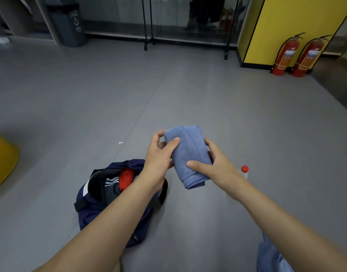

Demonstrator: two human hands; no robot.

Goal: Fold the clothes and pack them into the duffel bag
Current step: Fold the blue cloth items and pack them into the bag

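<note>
Both hands, left hand [158,152] and right hand [213,165], pinch folded blue towel [190,154], long axis near-vertical; open duffel bag [109,203] lies down-left, nearer the left.

The right forearm [266,209] hides most of the red-capped bottle [245,169], and the left forearm [119,209] covers part of the duffel bag [98,213].

Bare floor [168,91] lies open ahead. The duffel bag [109,213] blocks near left. A bottle [244,170] stands near right.
</note>
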